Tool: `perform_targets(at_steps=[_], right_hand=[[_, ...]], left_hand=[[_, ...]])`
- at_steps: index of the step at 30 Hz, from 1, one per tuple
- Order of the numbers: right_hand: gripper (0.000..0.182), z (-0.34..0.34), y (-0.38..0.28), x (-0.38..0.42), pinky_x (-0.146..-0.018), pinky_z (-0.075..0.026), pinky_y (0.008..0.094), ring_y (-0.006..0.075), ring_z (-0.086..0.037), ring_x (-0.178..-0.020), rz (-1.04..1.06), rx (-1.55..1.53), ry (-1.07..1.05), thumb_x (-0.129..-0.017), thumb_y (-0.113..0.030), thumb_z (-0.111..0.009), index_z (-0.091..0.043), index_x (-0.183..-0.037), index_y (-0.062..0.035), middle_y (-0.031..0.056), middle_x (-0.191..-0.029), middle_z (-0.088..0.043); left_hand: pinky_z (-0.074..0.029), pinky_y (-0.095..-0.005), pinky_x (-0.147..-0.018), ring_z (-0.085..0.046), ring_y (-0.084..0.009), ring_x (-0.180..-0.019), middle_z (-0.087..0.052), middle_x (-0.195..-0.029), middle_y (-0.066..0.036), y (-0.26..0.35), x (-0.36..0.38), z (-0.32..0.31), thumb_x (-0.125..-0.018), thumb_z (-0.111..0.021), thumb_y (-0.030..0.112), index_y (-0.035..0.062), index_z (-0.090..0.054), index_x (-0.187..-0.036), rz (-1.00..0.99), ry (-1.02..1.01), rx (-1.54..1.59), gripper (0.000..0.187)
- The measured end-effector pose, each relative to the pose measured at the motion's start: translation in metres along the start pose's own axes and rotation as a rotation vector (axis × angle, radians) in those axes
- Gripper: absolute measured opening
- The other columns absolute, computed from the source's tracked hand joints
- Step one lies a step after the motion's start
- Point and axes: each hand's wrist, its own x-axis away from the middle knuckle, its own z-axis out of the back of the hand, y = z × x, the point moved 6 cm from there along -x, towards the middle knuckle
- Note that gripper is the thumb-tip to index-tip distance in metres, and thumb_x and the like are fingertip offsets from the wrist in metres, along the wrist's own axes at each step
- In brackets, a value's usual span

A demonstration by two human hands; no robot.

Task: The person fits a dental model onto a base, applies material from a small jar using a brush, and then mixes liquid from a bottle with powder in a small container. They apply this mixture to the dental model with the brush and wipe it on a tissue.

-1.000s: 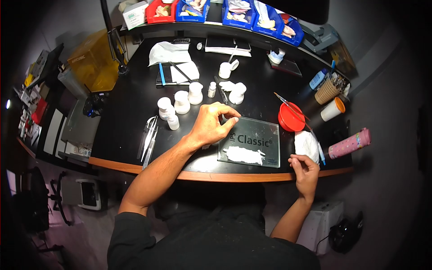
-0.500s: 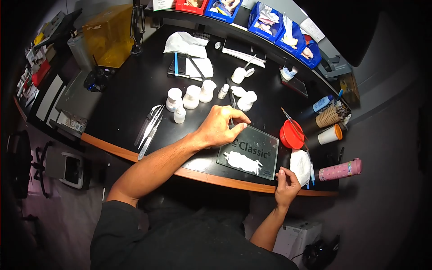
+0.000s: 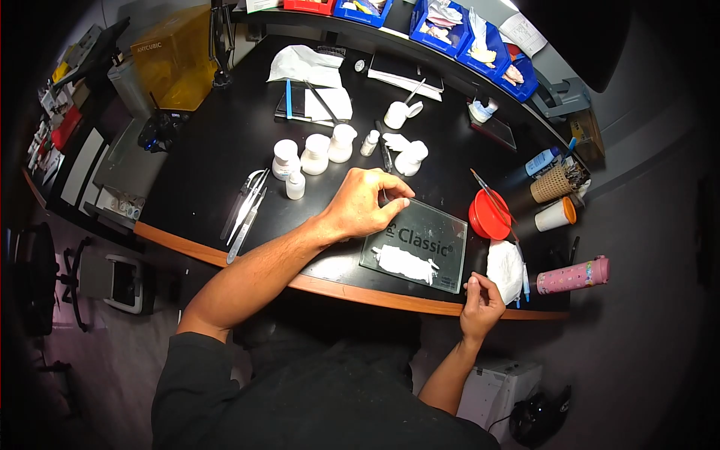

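1. The middle of the picture is bright. Light falls from above onto the black table (image 3: pixel 225 157).
2. The corners and edges are black, like looking through a round hole.
3. The picture bends at the edges, so the table's front rim looks curved.
4. The glass plate (image 3: pixel 442 225) shines a little.
5. The white jars (image 3: pixel 315 154) and cloth (image 3: pixel 504 266) glow very bright.
6. The floor and the far left side are dim and fuzzy.
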Motion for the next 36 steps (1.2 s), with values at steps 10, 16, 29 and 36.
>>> perform_targets(at_steps=[10,16,29,36], right_hand=[[0.011,-0.002,-0.001,0.003,-0.061,-0.047,0.0201,0.0068,-0.065,-0.073,-0.003,0.064,0.015,-0.096,0.0,-0.072,-0.076,-0.104,0.0069,0.0056,-0.085,-0.074],[0.01,-0.005,-0.004,0.004,-0.055,-0.035,0.0217,0.0039,-0.052,-0.063,0.061,0.175,0.043,-0.093,-0.001,-0.073,-0.078,-0.1,0.0051,0.0014,-0.078,-0.07],[0.009,-0.008,-0.012,0.006,-0.055,-0.035,0.0239,0.0061,-0.049,-0.062,0.135,0.28,0.068,-0.092,0.001,-0.073,-0.078,-0.098,0.0043,0.0022,-0.075,-0.067],[0.008,-0.008,-0.008,0.006,-0.055,-0.035,0.0245,0.0075,-0.051,-0.062,0.119,0.28,0.072,-0.091,0.001,-0.073,-0.078,-0.098,0.0045,0.0032,-0.075,-0.067]], left_hand=[[-0.053,-0.0295,-0.067,-0.07,-0.015,-0.075,-0.078,-0.089,-0.011,0.001,0.0,-0.001,-0.09,-0.081,0.009,0.0051,-0.083,-0.104,0.01,0.003,-0.005,0.015],[-0.052,-0.0294,-0.065,-0.07,-0.015,-0.074,-0.079,-0.089,-0.01,0.005,0.001,-0.003,-0.09,-0.081,0.008,0.006,-0.083,-0.104,-0.009,-0.015,-0.002,0.014],[-0.051,-0.0294,-0.064,-0.07,-0.0154,-0.075,-0.079,-0.089,-0.008,0.011,0.001,-0.006,-0.089,-0.078,0.005,0.0064,-0.082,-0.101,-0.044,-0.046,0.006,0.013],[-0.051,-0.0297,-0.064,-0.071,-0.0156,-0.076,-0.079,-0.089,-0.008,0.01,0.001,-0.007,-0.087,-0.079,0.005,0.0063,-0.082,-0.101,-0.08,-0.052,-0.007,0.014]])
